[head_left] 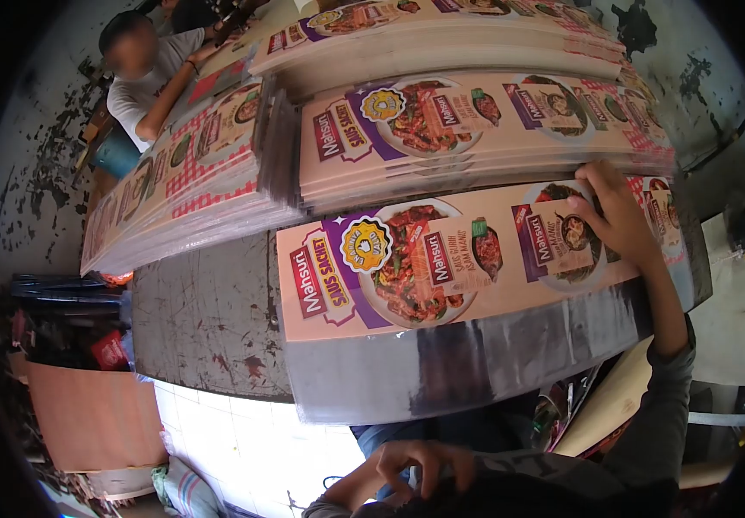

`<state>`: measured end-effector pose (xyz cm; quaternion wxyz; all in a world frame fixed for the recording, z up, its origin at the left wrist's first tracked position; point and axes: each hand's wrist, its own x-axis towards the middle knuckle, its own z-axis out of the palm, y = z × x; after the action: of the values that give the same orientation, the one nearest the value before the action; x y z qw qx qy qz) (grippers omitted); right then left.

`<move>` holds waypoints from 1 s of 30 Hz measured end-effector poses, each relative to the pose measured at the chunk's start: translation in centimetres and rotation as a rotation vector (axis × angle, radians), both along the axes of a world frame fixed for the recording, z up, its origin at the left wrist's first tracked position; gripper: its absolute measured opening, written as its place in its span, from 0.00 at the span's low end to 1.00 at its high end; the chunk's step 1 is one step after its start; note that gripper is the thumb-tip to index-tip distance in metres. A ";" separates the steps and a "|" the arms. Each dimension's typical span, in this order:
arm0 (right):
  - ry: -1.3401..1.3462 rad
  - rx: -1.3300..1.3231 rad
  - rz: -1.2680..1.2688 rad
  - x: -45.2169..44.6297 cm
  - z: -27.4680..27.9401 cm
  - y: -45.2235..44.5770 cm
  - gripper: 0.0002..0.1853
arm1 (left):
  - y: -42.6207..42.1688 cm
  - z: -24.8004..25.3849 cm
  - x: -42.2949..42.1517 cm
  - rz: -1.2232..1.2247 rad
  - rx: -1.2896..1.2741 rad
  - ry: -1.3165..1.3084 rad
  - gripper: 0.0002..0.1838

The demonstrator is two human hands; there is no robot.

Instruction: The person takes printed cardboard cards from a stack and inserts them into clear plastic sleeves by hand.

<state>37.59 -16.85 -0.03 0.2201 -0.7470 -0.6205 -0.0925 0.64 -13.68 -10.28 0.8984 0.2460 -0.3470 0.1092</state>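
Observation:
A long printed food sheet lies at the table's front edge, with a clear plastic sleeve extending from its lower side and hanging past the edge. My right hand rests on the sheet's upper right part, fingers bent, with its fingertips by the upper edge; nothing is gripped that I can make out. Near my body, below the table edge, my left hand is raised with its fingers curled and apart, touching neither sheet nor sleeve. Just behind the sheet sits a stack of similar printed sheets.
Another stack of sheets stands at the left, and a further one at the back. Scratched dark tabletop shows at the left front. A person in a cap is at the far left. Cardboard stands below left.

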 end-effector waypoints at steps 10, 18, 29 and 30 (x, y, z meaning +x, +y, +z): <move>0.100 -0.078 -0.029 -0.2 0.9 0.2 0.17 | -1.2 0.7 1.4 0.274 0.134 0.247 0.03; 0.031 -0.035 -0.016 0.2 -0.2 0.0 0.16 | -1.7 7.2 2.6 0.446 -0.225 0.314 0.03; 0.106 -0.105 -0.068 0.3 0.4 0.3 0.17 | -1.7 14.7 8.6 0.460 -0.451 -0.177 0.08; 0.122 -0.088 -0.055 0.2 0.5 0.4 0.18 | -1.8 14.7 8.8 0.399 -0.477 -0.256 0.07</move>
<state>37.82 -16.48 0.43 0.2220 -0.7770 -0.5886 -0.0254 9.39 -15.46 4.43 0.8407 0.0762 -0.3666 0.3912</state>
